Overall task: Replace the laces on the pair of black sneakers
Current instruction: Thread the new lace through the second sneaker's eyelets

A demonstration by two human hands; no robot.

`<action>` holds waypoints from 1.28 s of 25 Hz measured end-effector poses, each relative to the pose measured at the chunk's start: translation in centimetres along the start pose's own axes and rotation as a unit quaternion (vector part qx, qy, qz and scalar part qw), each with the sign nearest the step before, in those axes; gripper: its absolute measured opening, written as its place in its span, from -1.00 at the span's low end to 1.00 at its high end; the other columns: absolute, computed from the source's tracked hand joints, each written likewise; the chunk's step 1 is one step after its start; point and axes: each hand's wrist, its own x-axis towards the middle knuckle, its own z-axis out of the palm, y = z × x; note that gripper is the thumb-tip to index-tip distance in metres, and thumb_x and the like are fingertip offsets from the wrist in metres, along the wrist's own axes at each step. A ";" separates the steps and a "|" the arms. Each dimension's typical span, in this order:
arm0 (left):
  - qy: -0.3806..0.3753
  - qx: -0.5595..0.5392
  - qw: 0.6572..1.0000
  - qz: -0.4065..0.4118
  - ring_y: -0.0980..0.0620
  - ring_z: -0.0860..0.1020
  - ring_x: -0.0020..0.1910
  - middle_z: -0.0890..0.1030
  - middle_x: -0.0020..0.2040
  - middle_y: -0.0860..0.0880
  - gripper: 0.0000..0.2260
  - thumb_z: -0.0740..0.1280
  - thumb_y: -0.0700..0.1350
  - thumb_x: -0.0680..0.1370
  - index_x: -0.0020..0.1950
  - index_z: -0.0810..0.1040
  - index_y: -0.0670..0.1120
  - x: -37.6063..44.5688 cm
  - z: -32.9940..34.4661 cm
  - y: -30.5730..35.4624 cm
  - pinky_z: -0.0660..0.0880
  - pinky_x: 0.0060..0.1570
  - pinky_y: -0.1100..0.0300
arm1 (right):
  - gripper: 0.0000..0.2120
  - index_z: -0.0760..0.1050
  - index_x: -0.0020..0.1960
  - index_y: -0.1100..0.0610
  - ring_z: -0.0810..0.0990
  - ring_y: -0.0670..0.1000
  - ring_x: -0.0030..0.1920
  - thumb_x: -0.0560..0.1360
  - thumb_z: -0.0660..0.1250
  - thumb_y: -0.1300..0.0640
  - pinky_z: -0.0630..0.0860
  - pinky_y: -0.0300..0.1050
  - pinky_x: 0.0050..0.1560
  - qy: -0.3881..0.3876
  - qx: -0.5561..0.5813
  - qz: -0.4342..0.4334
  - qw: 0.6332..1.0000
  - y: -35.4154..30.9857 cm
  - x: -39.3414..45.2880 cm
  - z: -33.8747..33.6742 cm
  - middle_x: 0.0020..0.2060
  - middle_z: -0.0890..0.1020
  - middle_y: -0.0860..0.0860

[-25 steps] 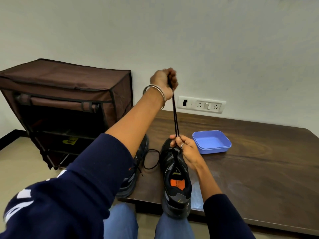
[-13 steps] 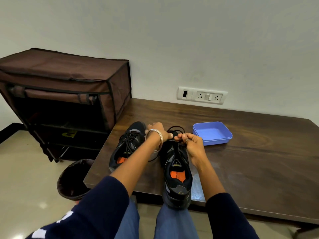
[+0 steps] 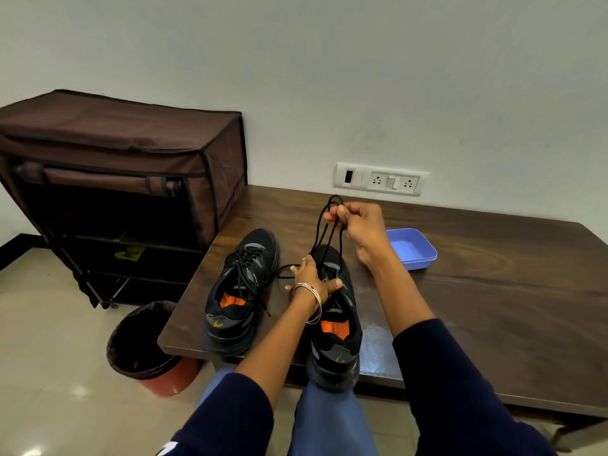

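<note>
Dark wood table (image 3: 460,291) against grey wall. Head view: two black sneakers at near left corner; left sneaker (image 3: 241,284) laced. Left hand (image 3: 312,279) pressed on right sneaker (image 3: 334,324), grip unclear. Right hand (image 3: 357,223) pinching lace (image 3: 324,233) loops raised above toe. Advice: hold sneaker firmly, draw lace steadily, avoid snagging eyelets.

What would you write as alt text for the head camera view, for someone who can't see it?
A person's right hand pinches a black lace pulled up from the right sneaker while the left hand holds that shoe down on a dark wooden table. The other sneaker, laced, sits beside it, a blue tray behind.
</note>
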 end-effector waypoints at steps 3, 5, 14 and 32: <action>0.002 0.021 1.000 0.014 -0.19 -0.20 0.54 -0.06 0.59 -0.07 -0.16 0.40 0.02 0.51 0.58 -0.08 -0.12 0.0 0.1 -0.1 -0.05 0.45 -0.29 | -0.80 0.60 -0.13 0.17 0.71 0.03 -0.12 0.60 0.25 0.29 0.58 -0.14 0.01 0.012 0.016 -0.050 0.999 -2.6 0.5 0.0 -0.17 0.71 0.11; -0.001 0.045 0.999 0.025 -0.17 -0.20 0.54 -0.06 0.59 0.00 -0.19 0.38 0.02 0.53 0.58 -0.07 -0.10 -0.2 0.0 0.2 -0.12 0.42 -0.31 | -0.83 0.60 -0.09 0.20 0.71 0.04 -0.13 0.60 0.25 0.29 0.59 -0.09 0.04 0.020 0.034 -0.076 0.996 -4.0 0.1 0.1 -0.20 0.70 0.11; 0.026 -0.003 0.997 0.071 -0.13 0.37 0.39 0.40 0.42 -0.11 -0.29 0.47 -0.12 0.46 0.53 0.22 -0.07 -0.2 -0.5 0.8 0.25 0.42 0.01 | -0.84 0.60 -0.08 0.25 0.72 0.12 -0.14 0.60 0.25 0.30 0.62 -0.09 -0.06 0.022 0.118 -0.158 0.980 -12.3 0.4 -0.5 -0.22 0.68 0.17; -0.074 -0.420 0.904 0.024 0.07 0.61 -0.50 0.63 -0.44 -0.07 -0.70 0.07 -0.21 0.68 -0.21 0.44 -0.22 0.1 -4.9 8.5 0.51 -0.48 0.33 | -0.31 0.48 0.22 0.27 0.63 0.11 0.00 0.21 0.64 0.03 0.61 0.02 -0.01 -0.136 -0.181 0.256 0.940 8.5 -2.7 -1.8 0.01 0.64 0.11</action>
